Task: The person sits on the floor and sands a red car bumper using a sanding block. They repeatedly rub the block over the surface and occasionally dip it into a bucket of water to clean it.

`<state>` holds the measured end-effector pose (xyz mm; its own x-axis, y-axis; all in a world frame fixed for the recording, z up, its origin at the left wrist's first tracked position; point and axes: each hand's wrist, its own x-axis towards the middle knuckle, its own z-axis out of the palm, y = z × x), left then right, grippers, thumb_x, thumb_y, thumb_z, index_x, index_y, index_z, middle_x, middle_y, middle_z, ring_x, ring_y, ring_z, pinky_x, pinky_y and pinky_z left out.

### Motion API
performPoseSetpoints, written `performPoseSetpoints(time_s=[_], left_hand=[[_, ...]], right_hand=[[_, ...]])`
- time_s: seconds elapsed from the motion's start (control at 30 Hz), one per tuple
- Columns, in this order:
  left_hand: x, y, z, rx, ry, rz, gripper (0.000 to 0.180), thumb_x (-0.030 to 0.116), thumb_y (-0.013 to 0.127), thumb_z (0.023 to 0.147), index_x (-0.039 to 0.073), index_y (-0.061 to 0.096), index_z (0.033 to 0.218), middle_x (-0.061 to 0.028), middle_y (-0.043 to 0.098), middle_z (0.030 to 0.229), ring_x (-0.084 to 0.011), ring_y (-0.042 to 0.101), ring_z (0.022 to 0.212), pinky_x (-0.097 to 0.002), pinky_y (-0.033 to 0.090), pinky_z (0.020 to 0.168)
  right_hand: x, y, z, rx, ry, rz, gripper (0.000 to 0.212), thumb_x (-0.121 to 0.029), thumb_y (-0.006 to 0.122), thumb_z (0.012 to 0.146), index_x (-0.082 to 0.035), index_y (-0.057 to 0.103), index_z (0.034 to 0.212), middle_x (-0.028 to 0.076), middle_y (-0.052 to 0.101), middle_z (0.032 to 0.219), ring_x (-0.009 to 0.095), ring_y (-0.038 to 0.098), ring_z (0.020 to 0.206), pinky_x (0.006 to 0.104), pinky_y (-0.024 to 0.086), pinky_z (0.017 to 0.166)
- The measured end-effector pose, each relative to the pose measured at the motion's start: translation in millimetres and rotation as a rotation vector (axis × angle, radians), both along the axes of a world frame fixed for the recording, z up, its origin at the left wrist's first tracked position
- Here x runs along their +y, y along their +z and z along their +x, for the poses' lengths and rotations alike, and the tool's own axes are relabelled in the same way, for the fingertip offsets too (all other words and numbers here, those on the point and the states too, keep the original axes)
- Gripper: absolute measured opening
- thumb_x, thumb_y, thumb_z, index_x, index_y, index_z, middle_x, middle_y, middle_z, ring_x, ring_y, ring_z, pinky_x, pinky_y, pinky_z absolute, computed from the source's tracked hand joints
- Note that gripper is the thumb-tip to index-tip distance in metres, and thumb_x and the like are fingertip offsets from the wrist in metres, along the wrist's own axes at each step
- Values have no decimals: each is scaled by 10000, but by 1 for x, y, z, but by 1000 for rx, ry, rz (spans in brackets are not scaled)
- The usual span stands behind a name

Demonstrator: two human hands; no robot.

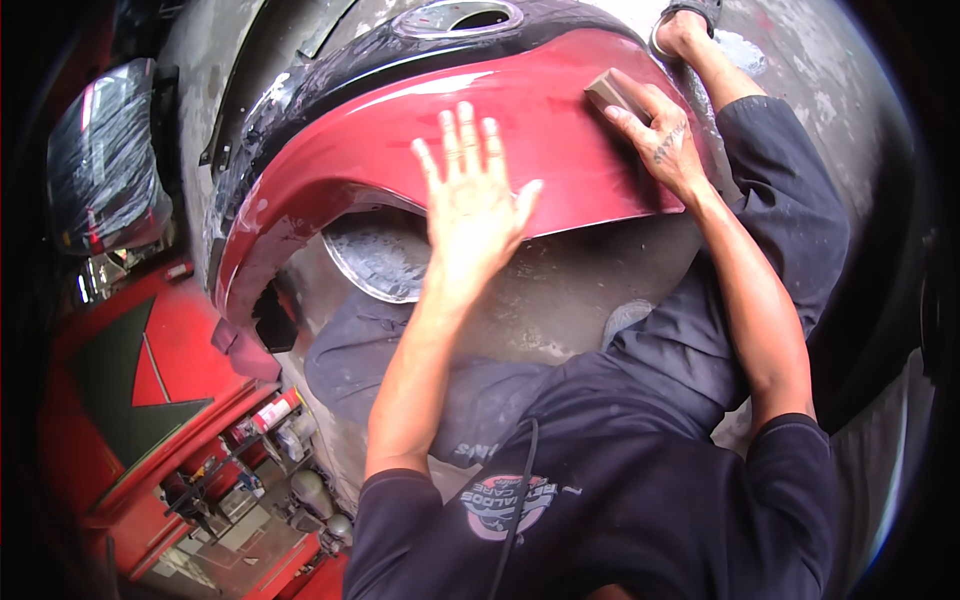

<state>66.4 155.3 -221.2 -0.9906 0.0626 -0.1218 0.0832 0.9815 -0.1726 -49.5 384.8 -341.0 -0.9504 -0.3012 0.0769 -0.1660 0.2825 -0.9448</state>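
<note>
A large red car bumper (370, 130) with a black upper edge lies across the floor in front of me. My left hand (470, 190) is over its lower middle, palm down with the fingers spread, holding nothing; whether it touches the paint I cannot tell. At the bumper's right part, my right hand (665, 140) grips a tan sanding block (612, 92) against the red surface. The block's underside is hidden. Near the bumper's top edge is a round opening with a pale rim (457, 18).
My bent legs (790, 170) flank the bumper. A grey round dish-like thing (375, 262) lies under its arch. To the left stand a red cabinet (110, 400), shelves with bottles and tools (250, 450), and a plastic-wrapped car part (105, 160).
</note>
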Motion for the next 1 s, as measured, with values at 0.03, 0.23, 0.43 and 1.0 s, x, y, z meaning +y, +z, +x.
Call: performPoseSetpoints(time_s=[0.03, 0.23, 0.43, 1.0], left_hand=[[13, -12, -7, -20, -45, 37, 913, 590, 573, 1001, -48, 363, 1619, -262, 220, 1739, -402, 133, 1639, -664, 69, 1288], [112, -61, -22, -187, -176, -18, 826, 555, 559, 1026, -41, 432, 1584, -217, 355, 1699, -348, 256, 1614, -631, 128, 1297], [48, -27, 7, -171, -206, 116, 734, 508, 538, 1055, 8, 455, 1586, -127, 383, 1703, -315, 271, 1611, -575, 150, 1310], [31, -6, 59, 17, 30, -24, 935, 568, 674, 963, -78, 401, 1580, -346, 276, 1681, -472, 211, 1600, -632, 179, 1278]], right_hand=[[1, -2, 0, 11, -6, -5, 540, -298, 756, 977, -60, 635, 1446, 140, 689, 1069, 258, 659, 970, 359, 506, 876], [2, -11, -2, 58, -47, 18, 531, -293, 759, 970, -42, 652, 1426, 163, 716, 1114, 271, 695, 1021, 375, 523, 921], [8, -26, -11, 12, -83, 64, 567, -350, 761, 963, -61, 652, 1438, 181, 724, 1111, 304, 705, 1049, 404, 525, 946], [25, -17, 4, 6, -36, 225, 584, -373, 717, 995, -85, 601, 1489, 219, 709, 1199, 388, 680, 1160, 458, 502, 1008]])
